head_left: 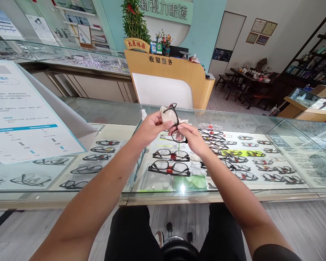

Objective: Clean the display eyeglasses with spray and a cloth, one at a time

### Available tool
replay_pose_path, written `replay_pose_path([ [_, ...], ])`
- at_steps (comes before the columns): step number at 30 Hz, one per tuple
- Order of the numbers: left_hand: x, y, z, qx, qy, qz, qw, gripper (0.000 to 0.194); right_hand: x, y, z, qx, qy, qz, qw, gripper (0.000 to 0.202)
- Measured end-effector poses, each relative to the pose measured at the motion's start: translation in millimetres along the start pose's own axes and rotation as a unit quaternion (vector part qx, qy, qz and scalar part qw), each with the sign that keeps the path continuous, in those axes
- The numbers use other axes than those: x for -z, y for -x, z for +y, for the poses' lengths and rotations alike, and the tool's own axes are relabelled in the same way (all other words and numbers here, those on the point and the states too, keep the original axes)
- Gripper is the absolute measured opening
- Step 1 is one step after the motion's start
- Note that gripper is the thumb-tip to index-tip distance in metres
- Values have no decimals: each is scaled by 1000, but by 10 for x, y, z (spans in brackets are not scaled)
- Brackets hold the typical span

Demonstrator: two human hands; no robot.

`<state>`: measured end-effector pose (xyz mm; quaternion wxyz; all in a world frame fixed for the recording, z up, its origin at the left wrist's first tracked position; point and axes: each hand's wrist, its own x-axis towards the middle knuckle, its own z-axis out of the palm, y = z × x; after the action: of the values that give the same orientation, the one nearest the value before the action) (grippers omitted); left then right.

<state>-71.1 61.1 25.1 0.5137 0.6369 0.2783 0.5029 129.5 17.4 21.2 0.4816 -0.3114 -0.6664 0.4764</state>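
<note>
A pair of black-framed glasses point(176, 135) is held up over the glass display counter point(157, 194). My left hand point(152, 127) pinches a beige cloth point(170, 114) around the upper lens. The lower part of the frame sits between the fingers of my right hand point(191, 139). Both hands meet above the counter's middle, thumbs almost touching. Part of the frame is hidden behind the cloth and fingers.
Rows of glasses point(170, 167) lie under the counter glass. A printed sign point(19, 116) stands on the left. Beyond are a wooden cashier desk point(176, 72) with a plant point(134, 21), more display cases, and a table with chairs point(247, 81) at the right. A stool point(176, 246) sits between my knees.
</note>
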Motion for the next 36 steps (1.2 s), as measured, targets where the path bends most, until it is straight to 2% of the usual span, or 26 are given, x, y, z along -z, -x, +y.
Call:
replay_pose_path([
  [10,-123,26,66,-28,4,22,999,46,8,12,-39,13,32,-4,999,60],
  [17,-140,45,72,-31,5,39,999,48,26,10,-3,27,62,-5,998,67],
  [25,-135,26,60,-39,9,39,998,50,41,15,-17,25,42,-29,998,62],
  [36,-127,18,-32,-33,-17,96,995,52,52,3,19,33,41,-44,998,60],
])
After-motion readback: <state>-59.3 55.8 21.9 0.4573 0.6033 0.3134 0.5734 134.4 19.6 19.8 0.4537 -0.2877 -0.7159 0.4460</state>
